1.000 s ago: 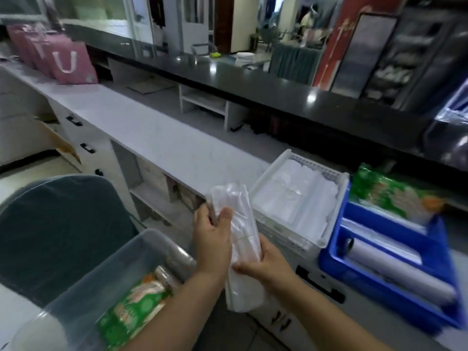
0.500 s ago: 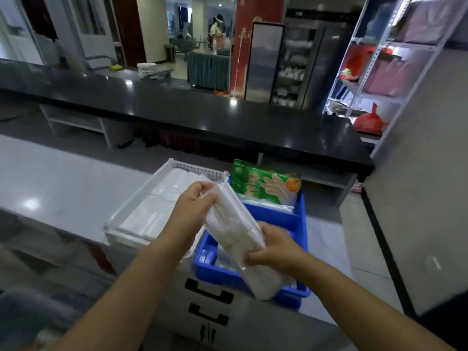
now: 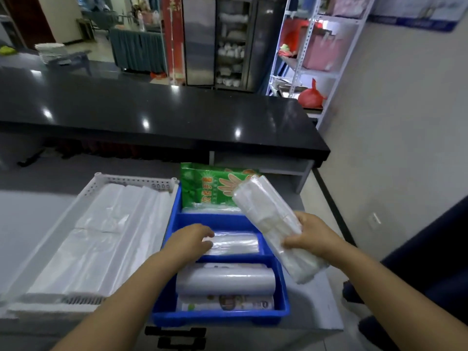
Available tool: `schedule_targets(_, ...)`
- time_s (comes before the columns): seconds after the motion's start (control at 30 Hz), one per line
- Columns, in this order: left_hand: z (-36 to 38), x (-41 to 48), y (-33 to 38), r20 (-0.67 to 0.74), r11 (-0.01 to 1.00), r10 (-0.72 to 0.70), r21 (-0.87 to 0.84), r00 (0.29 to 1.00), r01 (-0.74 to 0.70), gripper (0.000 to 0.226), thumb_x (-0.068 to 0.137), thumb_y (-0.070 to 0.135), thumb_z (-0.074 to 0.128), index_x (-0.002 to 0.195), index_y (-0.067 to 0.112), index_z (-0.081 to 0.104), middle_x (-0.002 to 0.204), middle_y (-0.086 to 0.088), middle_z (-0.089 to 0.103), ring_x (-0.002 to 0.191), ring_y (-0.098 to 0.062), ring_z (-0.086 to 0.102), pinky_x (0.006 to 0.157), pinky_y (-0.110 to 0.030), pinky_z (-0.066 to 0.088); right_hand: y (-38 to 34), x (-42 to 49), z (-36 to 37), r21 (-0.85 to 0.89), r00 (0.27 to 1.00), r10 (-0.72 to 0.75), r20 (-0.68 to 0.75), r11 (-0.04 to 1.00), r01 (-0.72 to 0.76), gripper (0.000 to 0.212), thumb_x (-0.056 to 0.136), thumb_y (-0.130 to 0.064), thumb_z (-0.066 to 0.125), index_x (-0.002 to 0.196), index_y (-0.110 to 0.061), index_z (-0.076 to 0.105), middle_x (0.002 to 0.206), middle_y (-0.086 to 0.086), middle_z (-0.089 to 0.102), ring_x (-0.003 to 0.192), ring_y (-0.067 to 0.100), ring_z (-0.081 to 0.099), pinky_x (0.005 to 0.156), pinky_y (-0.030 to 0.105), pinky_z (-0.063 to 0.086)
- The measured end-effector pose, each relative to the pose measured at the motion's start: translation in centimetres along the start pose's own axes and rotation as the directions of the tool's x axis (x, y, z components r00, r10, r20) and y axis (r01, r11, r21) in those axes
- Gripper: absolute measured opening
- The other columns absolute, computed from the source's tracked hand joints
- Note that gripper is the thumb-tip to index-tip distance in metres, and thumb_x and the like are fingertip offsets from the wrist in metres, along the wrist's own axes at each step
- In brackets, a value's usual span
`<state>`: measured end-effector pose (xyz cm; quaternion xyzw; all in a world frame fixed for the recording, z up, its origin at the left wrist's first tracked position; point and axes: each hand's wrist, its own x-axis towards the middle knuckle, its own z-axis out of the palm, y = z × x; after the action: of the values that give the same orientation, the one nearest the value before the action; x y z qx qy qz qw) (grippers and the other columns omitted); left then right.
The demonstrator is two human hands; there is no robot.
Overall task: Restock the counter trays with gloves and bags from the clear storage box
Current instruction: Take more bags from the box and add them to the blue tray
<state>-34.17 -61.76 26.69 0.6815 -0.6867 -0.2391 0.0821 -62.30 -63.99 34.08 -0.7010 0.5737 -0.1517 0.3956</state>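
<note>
My right hand (image 3: 312, 235) grips a long clear pack of plastic bags (image 3: 268, 219), tilted over the right rim of the blue divided tray (image 3: 220, 317). My left hand (image 3: 188, 240) rests on a flat clear pack (image 3: 235, 243) in the tray's middle compartment, fingers curled on its left end. Green glove packets (image 3: 207, 186) stand in the tray's far compartment. A roll of bags (image 3: 225, 279) lies in the near compartment. Beside it on the left, the white perforated tray (image 3: 134, 180) holds flat white bags (image 3: 101, 239). The clear storage box is out of view.
Both trays sit on a grey counter (image 3: 22, 219) with drawer handles (image 3: 177, 336) below its front edge. A black raised countertop (image 3: 152, 110) runs behind. A wall and a metal shelf rack (image 3: 311, 54) stand to the right.
My view swung right from the storage box to the trays. My left hand let go of the bag pack and went down onto the pack in the blue tray; my right hand carried the pack rightward.
</note>
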Motion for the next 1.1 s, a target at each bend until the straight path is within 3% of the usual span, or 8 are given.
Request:
schedule_targets(0.13,0.9,2.9,0.2,0.12,0.962,0.146,0.216,0.982,-0.17,0.015,0.089,0.025,0.047,0.089,0.016,0.059,0.1,-0.003,0.058,0.09,-0.025,0.055,0.063,-0.034,0.04,0.4,1.7,-0.1,0.003,0.994,0.059,-0.088,0.998,-0.059,0.039,0.069,-0.014,0.078,0.087,-0.036,0.052,0.087,-0.007,0.063,0.079,0.006,0.061,0.058,0.015,0.045)
schedule_targets(0.23,1.3,4.6,0.1,0.134,0.924,0.161,0.326,0.978,-0.197,0.019,0.085,0.022,0.05,0.101,0.013,0.057,0.108,-0.007,0.058,0.096,-0.027,0.055,0.074,-0.038,0.046,0.4,2.9,0.4,-0.007,0.987,0.087,-0.139,0.996,-0.089,0.039,0.068,-0.016,0.079,0.087,-0.037,0.052,0.089,-0.007,0.063,0.08,0.006,0.062,0.06,0.018,0.047)
schedule_targets(0.43,1.7,6.4,-0.2,0.161,0.91,0.145,0.365,0.976,-0.195,0.048,0.073,0.031,0.069,0.115,0.017,0.052,0.113,-0.004,0.053,0.103,-0.025,0.051,0.081,-0.035,0.043,0.5,4.3,1.2,-0.067,0.969,0.127,-0.21,0.987,-0.144,0.043,0.068,-0.02,0.077,0.099,-0.037,0.052,0.091,-0.009,0.062,0.084,0.008,0.062,0.069,0.028,0.053)
schedule_targets(0.57,1.9,7.1,-0.5,0.2,0.922,0.146,0.328,0.969,-0.207,0.046,0.079,0.048,0.061,0.11,0.015,0.053,0.111,-0.005,0.054,0.103,-0.026,0.048,0.082,-0.036,0.039,0.3,4.7,1.6,-0.084,0.96,0.139,-0.243,0.983,-0.163,0.043,0.07,-0.021,0.077,0.095,-0.042,0.048,0.09,-0.01,0.061,0.084,0.007,0.061,0.068,0.027,0.053)
schedule_targets(0.73,1.9,6.9,-0.7,0.207,0.967,0.127,0.191,0.97,-0.167,0.028,0.089,0.028,0.051,0.11,0.012,0.055,0.112,-0.01,0.05,0.096,-0.028,0.051,0.072,-0.033,0.038,-0.3,5.4,1.9,-0.109,0.955,0.135,-0.263,0.98,-0.169,0.039,0.072,-0.023,0.076,0.095,-0.039,0.049,0.09,-0.01,0.061,0.084,0.006,0.06,0.07,0.029,0.053)
schedule_targets(0.9,1.7,6.1,-0.4,0.181,0.991,0.098,0.072,0.979,-0.113,0.031,0.084,0.027,0.057,0.112,0.017,0.052,0.108,-0.008,0.06,0.096,-0.026,0.057,0.076,-0.034,0.045,-2.1,7.1,2.2,-0.376,0.976,-0.032,-0.214,0.925,-0.052,0.033,0.076,-0.033,0.07,0.101,-0.035,0.048,0.084,-0.01,0.062,0.076,0.008,0.06,0.064,0.028,0.054)
schedule_targets(1.03,1.5,4.9,-0.1,0.231,0.991,0.079,0.085,0.97,-0.101,0.034,0.09,0.038,0.045,0.118,0.02,0.051,0.117,-0.012,0.057,0.109,-0.03,0.049,0.088,-0.037,0.041,-3.6,9.1,3.6,-0.624,0.973,-0.22,-0.073,0.771,0.127,0.041,0.083,-0.04,0.063,0.118,-0.031,0.044,0.092,-0.003,0.067,0.079,0.019,0.063,0.065,0.032,0.054)
schedule_targets(1.1,1.3,4.0,0.1,0.274,0.99,0.077,0.097,0.959,-0.107,0.029,0.093,0.036,0.041,0.114,0.02,0.053,0.115,-0.011,0.059,0.105,-0.029,0.053,0.084,-0.036,0.042,-3.9,9.9,4.6,-0.708,0.959,-0.283,0.018,0.674,0.212,0.04,0.085,-0.039,0.059,0.12,-0.031,0.043,0.097,0.0,0.068,0.081,0.025,0.064,0.068,0.034,0.054)
